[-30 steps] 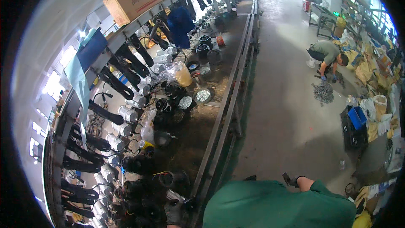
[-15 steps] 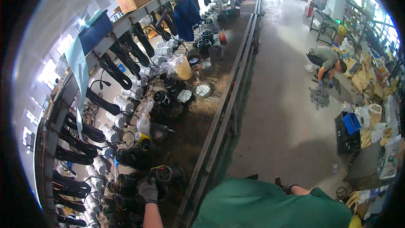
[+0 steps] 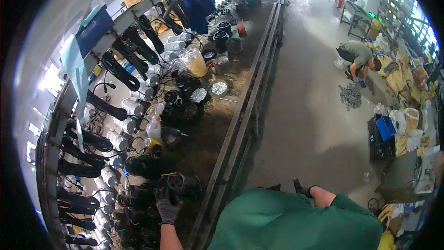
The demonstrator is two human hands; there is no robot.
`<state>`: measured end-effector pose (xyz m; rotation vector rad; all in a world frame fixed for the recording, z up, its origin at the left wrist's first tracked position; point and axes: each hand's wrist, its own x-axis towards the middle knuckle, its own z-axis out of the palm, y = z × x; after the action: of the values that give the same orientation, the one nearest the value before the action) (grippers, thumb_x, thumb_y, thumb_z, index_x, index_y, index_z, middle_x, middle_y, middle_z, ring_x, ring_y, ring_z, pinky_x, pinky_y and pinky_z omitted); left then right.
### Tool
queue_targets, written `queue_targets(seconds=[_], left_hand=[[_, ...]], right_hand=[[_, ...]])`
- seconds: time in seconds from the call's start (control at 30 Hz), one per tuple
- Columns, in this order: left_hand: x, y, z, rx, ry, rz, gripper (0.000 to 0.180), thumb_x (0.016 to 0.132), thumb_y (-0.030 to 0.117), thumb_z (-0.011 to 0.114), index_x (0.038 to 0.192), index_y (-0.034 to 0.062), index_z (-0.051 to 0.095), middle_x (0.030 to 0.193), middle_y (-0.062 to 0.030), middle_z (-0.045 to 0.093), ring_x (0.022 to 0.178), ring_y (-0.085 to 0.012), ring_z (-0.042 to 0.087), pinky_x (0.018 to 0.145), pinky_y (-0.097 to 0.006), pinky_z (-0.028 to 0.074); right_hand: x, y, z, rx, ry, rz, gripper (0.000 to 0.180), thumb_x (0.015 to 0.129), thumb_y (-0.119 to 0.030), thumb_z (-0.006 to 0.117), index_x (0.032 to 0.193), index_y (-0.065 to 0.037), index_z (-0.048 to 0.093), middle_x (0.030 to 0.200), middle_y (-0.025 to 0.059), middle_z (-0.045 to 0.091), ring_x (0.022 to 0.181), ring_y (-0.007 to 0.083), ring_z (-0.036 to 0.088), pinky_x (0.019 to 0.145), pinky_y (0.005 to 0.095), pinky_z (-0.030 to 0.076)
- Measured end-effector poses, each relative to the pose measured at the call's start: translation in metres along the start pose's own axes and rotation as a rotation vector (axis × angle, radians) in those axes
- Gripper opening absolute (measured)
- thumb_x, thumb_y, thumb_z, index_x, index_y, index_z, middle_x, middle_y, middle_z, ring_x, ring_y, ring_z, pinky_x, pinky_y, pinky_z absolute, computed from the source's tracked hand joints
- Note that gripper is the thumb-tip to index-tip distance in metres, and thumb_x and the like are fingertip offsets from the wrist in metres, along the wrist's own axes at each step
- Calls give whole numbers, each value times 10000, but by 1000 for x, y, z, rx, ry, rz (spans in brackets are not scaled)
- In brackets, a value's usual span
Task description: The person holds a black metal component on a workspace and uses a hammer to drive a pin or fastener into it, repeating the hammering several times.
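Note:
My left hand (image 3: 167, 207), in a grey knitted glove, reaches over the dark workbench with its fingers apart. Just beyond its fingertips sits a round black motor housing (image 3: 179, 183) with red and yellow wires at its top. Whether the fingers touch it I cannot tell. More dark parts crowd the bench left of the hand. At my right side, past the green clothing (image 3: 296, 220), my right hand (image 3: 305, 190) shows in a dark glove, partly hidden. A short brownish piece (image 3: 296, 183) sticks up from its fingers; its kind is unclear.
Bowls of small silvery parts (image 3: 218, 88), a yellow-and-black part (image 3: 153, 144) and white motors (image 3: 132, 107) line the bench. Black cable bundles (image 3: 118, 71) hang from a rail. A metal rail (image 3: 240, 125) edges the bench. A person (image 3: 356, 55) crouches by a heap of parts (image 3: 350, 97).
My left hand has shifted slightly, its fingers now spread. The wired housing stands differently turned. My right hand has risen further into view. The whole view has tilted a little.

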<state>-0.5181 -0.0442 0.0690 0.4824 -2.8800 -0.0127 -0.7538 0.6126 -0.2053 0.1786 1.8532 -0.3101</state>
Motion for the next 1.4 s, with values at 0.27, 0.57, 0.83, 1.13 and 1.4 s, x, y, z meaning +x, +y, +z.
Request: queue_targets(seconds=[0.27,0.57,0.83,1.13,1.4], left_hand=[[-27,19,40,142,239,-222,793,739,353,792,1426,41,547,1446,-241,555,1387,-440,483,1164,-551,397],[-35,1,54,92,170,-343,913,712,416,857,1470,47,505,1543,-238,478,1446,-432,433,1181,-518,383],[-29,-27,29,-56,88,-117,933,648,345,878,1457,71,503,1549,-236,466,1446,-429,425,1217,-499,331],[-56,0,52,38,208,-400,935,649,355,866,1467,79,507,1523,-227,480,1424,-441,430,1218,-551,300],[-24,40,26,100,14,-156,952,729,404,828,1550,125,436,1594,-223,403,1490,-443,333,1246,-583,216]], right_hand=[[6,-9,-26,-16,26,-7,500,913,-518,642,1051,-45,728,901,116,708,749,270,663,654,469,505],[26,27,-17,3,8,70,699,845,-627,662,1175,-11,699,1028,134,724,847,312,686,719,484,517],[13,34,-24,-84,-57,68,743,861,-634,659,1309,-42,667,1046,126,717,876,290,669,740,478,510],[19,34,-31,-25,-55,95,700,879,-617,663,1321,-75,674,1001,109,712,827,258,652,708,454,505],[13,34,-36,-26,-43,86,666,877,-596,681,1306,-87,689,982,104,712,808,245,647,694,444,503]])
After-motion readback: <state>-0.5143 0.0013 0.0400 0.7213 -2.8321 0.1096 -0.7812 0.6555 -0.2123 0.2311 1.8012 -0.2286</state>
